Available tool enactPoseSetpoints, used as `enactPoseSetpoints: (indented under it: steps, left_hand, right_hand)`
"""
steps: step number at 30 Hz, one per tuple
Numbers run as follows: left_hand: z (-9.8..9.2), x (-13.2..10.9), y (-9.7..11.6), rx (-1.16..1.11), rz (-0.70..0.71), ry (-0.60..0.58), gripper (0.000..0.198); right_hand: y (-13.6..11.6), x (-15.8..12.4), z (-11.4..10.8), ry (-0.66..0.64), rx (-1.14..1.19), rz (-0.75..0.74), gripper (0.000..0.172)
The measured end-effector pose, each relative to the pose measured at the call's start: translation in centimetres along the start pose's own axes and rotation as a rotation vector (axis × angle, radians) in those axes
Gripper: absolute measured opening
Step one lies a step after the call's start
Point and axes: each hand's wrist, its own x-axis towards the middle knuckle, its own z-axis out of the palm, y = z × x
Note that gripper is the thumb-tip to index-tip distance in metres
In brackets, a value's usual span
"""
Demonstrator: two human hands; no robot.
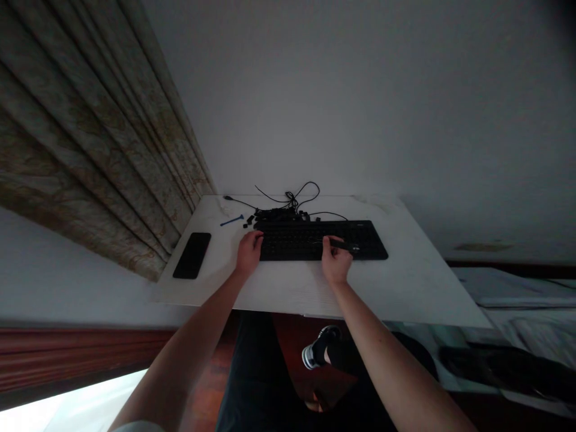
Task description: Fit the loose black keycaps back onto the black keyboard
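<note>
A black keyboard [292, 247] lies flat on the white table [279, 285]. At its left end, my left hand [249, 251] grips the edge, thumb and fingers curled against it. Over the right half of the keyboard, my right hand [336, 263] is closed round a slim black-handled tool [344, 245]. The tool's thin metal tip points left above the keys; its exact shape is too small to make out. Several small black keycaps [245, 226] lie loose beyond the keyboard's left end, beside a pile of dark pieces [279, 215].
A blue tool [231, 220] with a forked end lies at the back left. A black phone [192, 255] rests near the table's left edge. Coiled black cable [292, 197] runs along the back by the wall. A patterned curtain [112, 120] hangs at the left.
</note>
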Motion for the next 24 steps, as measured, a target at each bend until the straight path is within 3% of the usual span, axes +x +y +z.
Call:
enactPoseSetpoints:
  steps: [6,10,13,17,24]
  left_hand:
    - [0.4,3.6,0.7,-0.005,-0.088,0.019,0.018]
    - [1.3,7.3,1.2,0.08,-0.021,-0.094,0.019]
    - [1.9,8.6,1.2,0.196,0.026,-0.099,0.025]
    - [2.1,6.8,1.4,0.227,0.11,-0.053,0.032]
    - [1.8,-0.6,3.0,0.139,0.187,-0.12,0.027]
  right_hand:
    - [0.2,0.5,0.2,-0.005,-0.057,-0.005,0.063]
    - [0.1,0.6,0.1,-0.018,-0.062,-0.003,0.061]
    - [0.0,0.5,0.0,-0.039,-0.065,0.002,0.059]
    - [-0.1,0.5,-0.1,-0.019,-0.067,0.008,0.056]
    - [-0.2,0.6,0.0,-0.025,-0.05,0.036,0.057]
